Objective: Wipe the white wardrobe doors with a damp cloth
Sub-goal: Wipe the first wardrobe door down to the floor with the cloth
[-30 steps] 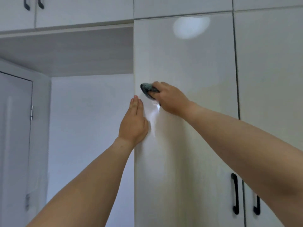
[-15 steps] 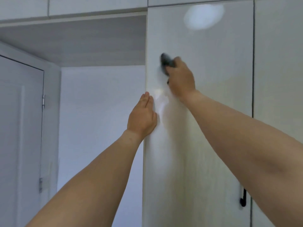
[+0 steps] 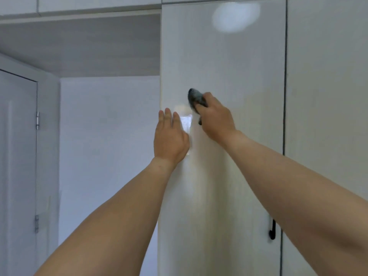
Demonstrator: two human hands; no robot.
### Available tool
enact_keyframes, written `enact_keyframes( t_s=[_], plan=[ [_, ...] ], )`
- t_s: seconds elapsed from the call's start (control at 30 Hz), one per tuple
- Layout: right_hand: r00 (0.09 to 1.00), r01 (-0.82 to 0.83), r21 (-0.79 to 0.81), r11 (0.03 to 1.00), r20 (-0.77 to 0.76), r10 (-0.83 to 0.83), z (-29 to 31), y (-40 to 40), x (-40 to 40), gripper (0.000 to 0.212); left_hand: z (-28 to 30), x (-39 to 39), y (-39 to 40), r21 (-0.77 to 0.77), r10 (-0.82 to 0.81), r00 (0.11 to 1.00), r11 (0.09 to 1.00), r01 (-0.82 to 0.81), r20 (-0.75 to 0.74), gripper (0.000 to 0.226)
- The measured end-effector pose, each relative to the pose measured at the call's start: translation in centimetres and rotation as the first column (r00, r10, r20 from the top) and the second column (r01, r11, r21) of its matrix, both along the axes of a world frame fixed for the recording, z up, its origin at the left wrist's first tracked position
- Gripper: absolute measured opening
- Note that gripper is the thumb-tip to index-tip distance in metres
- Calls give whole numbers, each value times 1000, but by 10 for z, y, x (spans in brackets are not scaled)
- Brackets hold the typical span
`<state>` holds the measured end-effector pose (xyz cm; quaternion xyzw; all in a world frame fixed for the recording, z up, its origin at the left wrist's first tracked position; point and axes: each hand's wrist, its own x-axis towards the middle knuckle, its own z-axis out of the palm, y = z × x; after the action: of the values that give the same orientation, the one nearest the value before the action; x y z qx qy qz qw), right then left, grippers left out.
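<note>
Wardrobe door (image 3: pixel 229 66) stood closed, mid-wipe. Right hand (image 3: pixel 216 118) gripped the bunched dark cloth (image 3: pixel 196 97) and pressed it against the panel near its left edge. Left hand (image 3: pixel 170 138), fingers straight and together, lay flat on that edge. Next strokes probably needed to cover the untouched panel above and rightward.

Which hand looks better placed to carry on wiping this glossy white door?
The right hand: it grips the dark bunched cloth against the glossy white wardrobe door. The left hand lies flat at the door's edge, holding nothing.
</note>
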<state>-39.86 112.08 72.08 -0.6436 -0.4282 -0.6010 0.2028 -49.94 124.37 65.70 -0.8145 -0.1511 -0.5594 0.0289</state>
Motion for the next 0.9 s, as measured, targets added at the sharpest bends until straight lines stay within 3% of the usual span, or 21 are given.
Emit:
enact_keyframes(
  t_s=[0.03, 0.07, 0.13, 0.2, 0.23, 0.3, 0.37, 0.4, 0.43, 0.5, 0.6, 0.67, 0.7, 0.77, 0.8, 0.83, 0.9],
  plan=[
    [989, 88, -112, 990, 129, -73, 1, -8, 9, 32, -2, 3, -3, -10, -1, 1000, 1000, 1, 11, 74],
    [984, 103, -101, 990, 153, -87, 8, -24, 20, 28, -3, 4, -3, -21, -1, 1000, 1000, 2, 29, 79],
    [995, 99, 213, 972, -12, -98, 22, -76, 48, 14, -3, 12, -14, -25, -7, 1000, 1000, 7, 27, 85],
    [949, 115, 530, 840, -310, 66, 27, -105, 60, 18, -3, 9, -15, -47, -9, 1000, 999, 10, 16, 89],
    [939, 117, 572, 812, -330, 97, 23, -104, 63, 28, -3, 9, -15, -53, -9, 1000, 999, 11, 22, 89],
    [978, 108, 459, 882, -209, -11, 11, -86, 56, 40, -2, 11, -12, -66, -1, 1000, 998, 3, 26, 82],
    [999, 39, 129, 991, -2, -39, -5, -76, 50, 47, -3, 16, -12, -78, 8, 999, 997, -5, 37, 78],
    [997, 30, 14, 999, 64, -31, -6, -83, 51, 53, -4, 18, -14, -83, 10, 999, 997, -6, 47, 77],
    [995, 20, 6, 1000, 94, -20, 1, -95, 56, 57, -3, 19, -14, -88, 6, 998, 996, -1, 57, 77],
    [996, 69, 228, 971, 32, -79, 19, -116, 71, 54, -4, 20, -14, -101, 1, 999, 995, 4, 54, 77],
    [987, 70, 442, 894, -158, 1, 15, -113, 73, 24, -6, 18, -12, -93, -18, 999, 995, 22, 37, 77],
    [992, -103, 359, 928, -29, 121, -15, -79, 54, 14, -8, 15, -10, -88, -42, 999, 995, 44, 18, 75],
    [990, -134, 183, 974, 56, 126, -32, -60, 44, 15, -8, 13, -10, -86, -48, 999, 995, 48, 10, 73],
    [947, -41, -165, 986, 308, 91, -58, -40, 33, 18, -13, 8, -6, -89, -30, 1000, 996, 30, 6, 72],
    [922, -3, -211, 977, 379, 85, -53, -39, 39, 19, -18, 5, -4, -90, -15, 1000, 996, 17, 13, 73],
    [930, 3, -194, 981, 361, 68, -43, -41, 43, 20, -24, 0, 0, -85, -6, 1000, 996, 8, 16, 73],
    [986, -36, 103, 994, 164, 19, -21, -44, 46, 22, -38, -8, 12, -50, -21, 1000, 999, 20, -17, 73]
  ],
)
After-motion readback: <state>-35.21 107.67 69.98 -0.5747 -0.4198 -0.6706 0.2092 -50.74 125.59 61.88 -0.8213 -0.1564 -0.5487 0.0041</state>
